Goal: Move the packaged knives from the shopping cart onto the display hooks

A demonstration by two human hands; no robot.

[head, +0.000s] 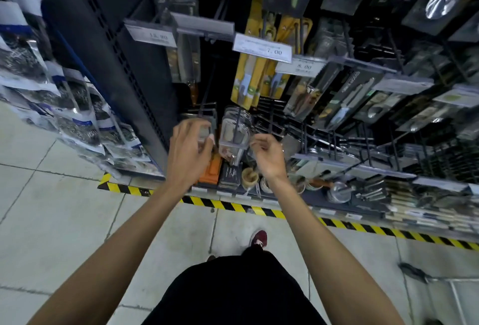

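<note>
Head view: the left hand is stretched forward and curls its fingers round a clear packaged knife at the tip of a display hook. The right hand hangs just right of a neighbouring clear pack. Its fingers are loosely curled and hold nothing.

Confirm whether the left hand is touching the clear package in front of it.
Touching. The head view shows the left hand with its thumb and fingers curled round the package.
</note>
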